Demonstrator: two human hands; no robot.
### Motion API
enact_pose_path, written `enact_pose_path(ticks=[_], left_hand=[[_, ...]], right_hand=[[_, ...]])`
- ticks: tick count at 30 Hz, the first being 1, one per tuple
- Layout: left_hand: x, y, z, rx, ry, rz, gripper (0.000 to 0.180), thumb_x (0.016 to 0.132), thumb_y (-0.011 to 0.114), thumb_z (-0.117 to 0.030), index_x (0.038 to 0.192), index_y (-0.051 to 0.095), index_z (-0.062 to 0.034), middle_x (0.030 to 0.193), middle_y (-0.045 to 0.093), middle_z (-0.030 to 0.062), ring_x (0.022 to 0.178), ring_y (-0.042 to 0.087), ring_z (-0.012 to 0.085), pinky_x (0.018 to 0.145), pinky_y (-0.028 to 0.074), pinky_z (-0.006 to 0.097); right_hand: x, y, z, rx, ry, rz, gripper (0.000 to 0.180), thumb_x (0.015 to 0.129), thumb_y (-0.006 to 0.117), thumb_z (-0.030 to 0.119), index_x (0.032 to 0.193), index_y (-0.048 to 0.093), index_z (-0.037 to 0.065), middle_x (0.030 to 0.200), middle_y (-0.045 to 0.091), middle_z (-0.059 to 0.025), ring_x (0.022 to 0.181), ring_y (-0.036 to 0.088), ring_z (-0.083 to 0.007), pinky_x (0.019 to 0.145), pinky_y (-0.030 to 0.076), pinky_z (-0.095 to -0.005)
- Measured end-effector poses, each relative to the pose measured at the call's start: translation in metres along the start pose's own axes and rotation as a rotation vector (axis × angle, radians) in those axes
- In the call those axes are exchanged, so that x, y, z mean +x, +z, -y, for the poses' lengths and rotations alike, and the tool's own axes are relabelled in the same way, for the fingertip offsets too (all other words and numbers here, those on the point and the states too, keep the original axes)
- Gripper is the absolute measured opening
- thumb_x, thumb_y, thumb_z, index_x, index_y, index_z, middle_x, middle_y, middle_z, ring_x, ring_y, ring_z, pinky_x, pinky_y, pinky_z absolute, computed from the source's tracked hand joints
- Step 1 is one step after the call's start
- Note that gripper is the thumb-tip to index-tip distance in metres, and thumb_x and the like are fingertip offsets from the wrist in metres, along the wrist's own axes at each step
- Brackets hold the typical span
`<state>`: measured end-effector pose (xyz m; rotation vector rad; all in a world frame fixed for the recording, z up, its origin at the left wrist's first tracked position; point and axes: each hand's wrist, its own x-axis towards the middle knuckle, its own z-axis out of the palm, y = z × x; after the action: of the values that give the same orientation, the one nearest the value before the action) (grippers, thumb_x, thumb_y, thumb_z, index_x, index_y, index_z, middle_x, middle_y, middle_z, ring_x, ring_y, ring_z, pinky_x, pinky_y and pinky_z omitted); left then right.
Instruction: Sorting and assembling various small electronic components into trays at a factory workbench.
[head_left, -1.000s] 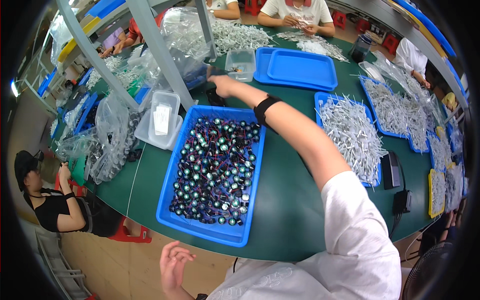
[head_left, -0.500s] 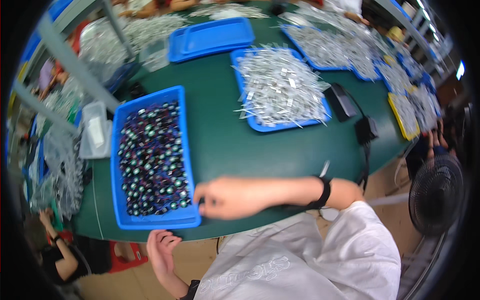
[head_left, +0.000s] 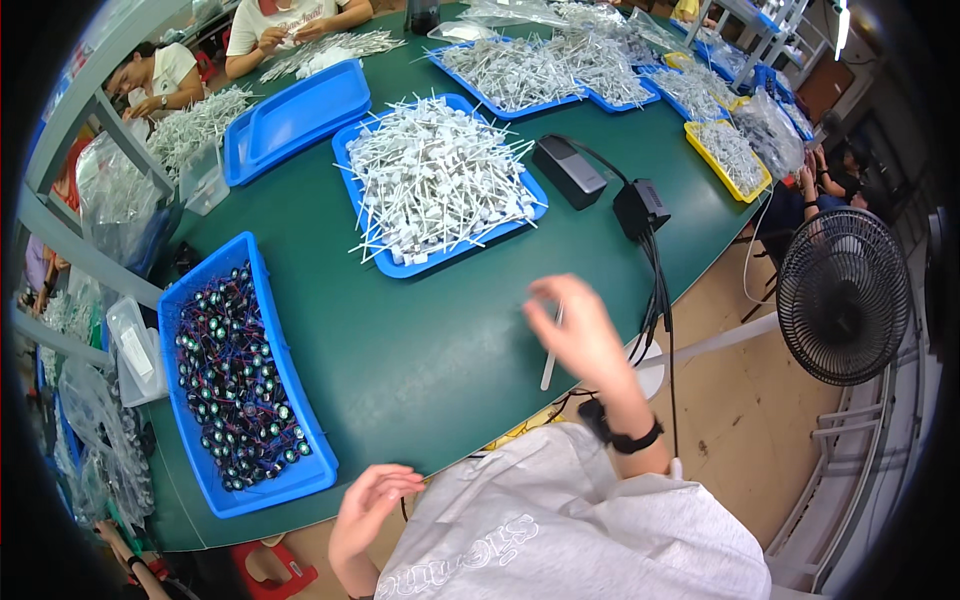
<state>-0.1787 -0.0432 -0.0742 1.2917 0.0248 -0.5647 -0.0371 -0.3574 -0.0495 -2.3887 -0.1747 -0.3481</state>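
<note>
White stick [head_left: 549, 352] first: your right hand [head_left: 580, 335] has it pinched between thumb and fingers, raised over the near edge of the green table [head_left: 430, 350], though the motion blur hides the exact grip. Your left hand [head_left: 368, 505] hangs loose and open down by your lap, holding nothing.

My read is you're mid-carry with one picked piece, and the next move probably needs that idle left hand brought up to meet it, or a steady set-down.

Counting outward: one blue tray of small dark wired parts [head_left: 235, 380] at your near left, one blue tray heaped with white sticks [head_left: 435, 180] ahead, two black boxes [head_left: 640, 205] with cables beside it (chargers maybe?), one empty stacked blue tray [head_left: 295, 115] further back. One floor fan [head_left: 843, 295] stands off to your right.
</note>
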Motion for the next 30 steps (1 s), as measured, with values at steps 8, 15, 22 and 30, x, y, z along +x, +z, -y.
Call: enact_pose_path(ticks=[8, 15, 22, 30], left_hand=[[0.061, 0.042, -0.005, 0.076, -0.08, 0.167, 0.023, 0.09, 0.049, 0.0, 0.112, 0.05, 0.0057, 0.106, 0.059, 0.0155, 0.099, 0.059, 0.0211, 0.09, 0.047, 0.031], [0.074, 0.046, -0.005, 0.16, -0.065, 0.24, 0.023, 0.089, 0.05, -0.001, 0.111, 0.052, 0.0049, 0.104, 0.059, 0.0132, 0.096, 0.059, 0.0185, 0.087, 0.048, 0.03], [0.084, 0.066, -0.01, 0.206, -0.098, 0.202, 0.022, 0.09, 0.049, -0.003, 0.11, 0.053, 0.0039, 0.102, 0.059, 0.0113, 0.095, 0.058, 0.0163, 0.083, 0.05, 0.029], [0.105, 0.091, -0.006, 0.322, 0.04, 0.258, 0.022, 0.088, 0.053, -0.006, 0.109, 0.055, 0.0026, 0.092, 0.061, 0.0085, 0.085, 0.06, 0.0136, 0.074, 0.05, 0.026]], right_hand=[[0.137, -0.085, -0.115, -0.782, 0.407, 0.071, 0.076, 0.064, 0.074, 0.05, 0.121, 0.048, 0.007, 0.113, 0.051, -0.0183, 0.112, 0.047, -0.0343, 0.089, 0.04, -0.0474], [0.152, -0.067, -0.143, -0.566, 0.087, 0.181, 0.096, 0.061, 0.065, 0.07, 0.135, 0.038, 0.015, 0.113, 0.057, -0.0203, 0.1, 0.059, -0.0352, 0.084, 0.048, -0.042], [0.145, -0.061, -0.153, -0.65, 0.044, 0.107, 0.069, 0.07, 0.066, 0.051, 0.123, 0.046, 0.011, 0.086, 0.064, -0.0147, 0.079, 0.064, -0.0326, 0.07, 0.05, -0.0408], [0.108, -0.078, -0.141, -0.432, -0.039, 0.078, 0.025, 0.081, 0.06, 0.017, 0.103, 0.056, 0.005, 0.068, 0.058, -0.0149, 0.068, 0.058, -0.0339, 0.062, 0.044, -0.042]])
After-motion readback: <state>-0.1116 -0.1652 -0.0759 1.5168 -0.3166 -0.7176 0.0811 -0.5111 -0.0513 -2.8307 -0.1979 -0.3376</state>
